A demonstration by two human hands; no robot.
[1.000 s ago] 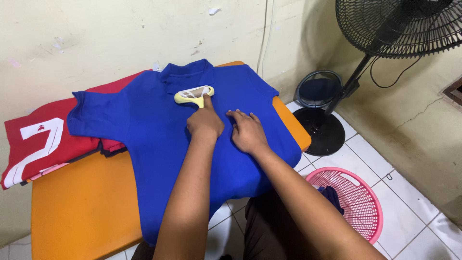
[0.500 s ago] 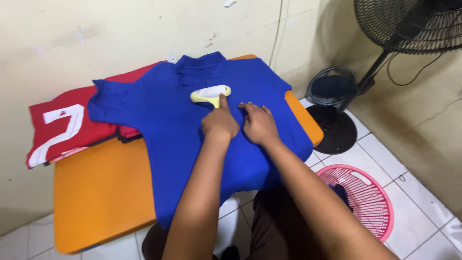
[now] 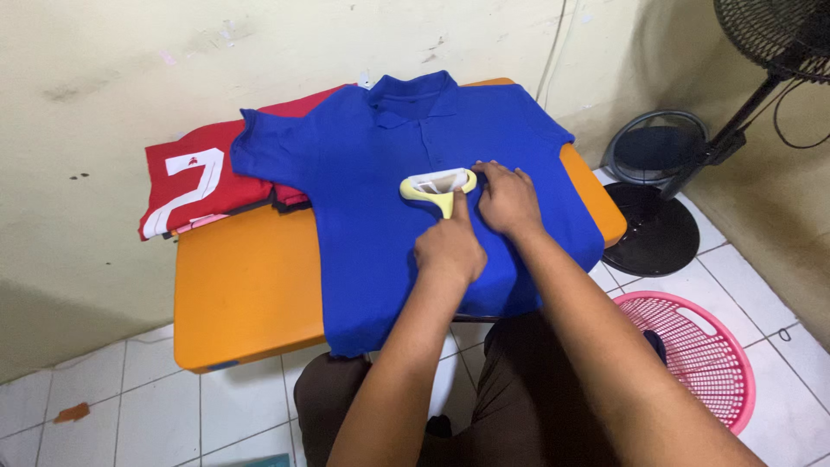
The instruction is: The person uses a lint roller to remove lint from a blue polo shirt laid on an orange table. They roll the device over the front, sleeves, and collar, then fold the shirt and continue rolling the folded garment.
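Note:
A blue polo shirt lies spread flat, collar toward the wall, on an orange table. My left hand grips the yellow handle of a lint roller, index finger stretched along it, with the white roller head pressed on the shirt's chest. My right hand rests palm down on the shirt just right of the roller, fingers close together, holding the cloth flat.
A folded red jersey with a white numeral lies on the table's far left, under the blue sleeve. A pink laundry basket holding dark cloth stands on the tiled floor at right. A black standing fan is beside the wall.
The view has shifted, so the table sits further right and lower. The roller has moved down the shirt from near the collar to the chest, and my right hand now lies beside its head.

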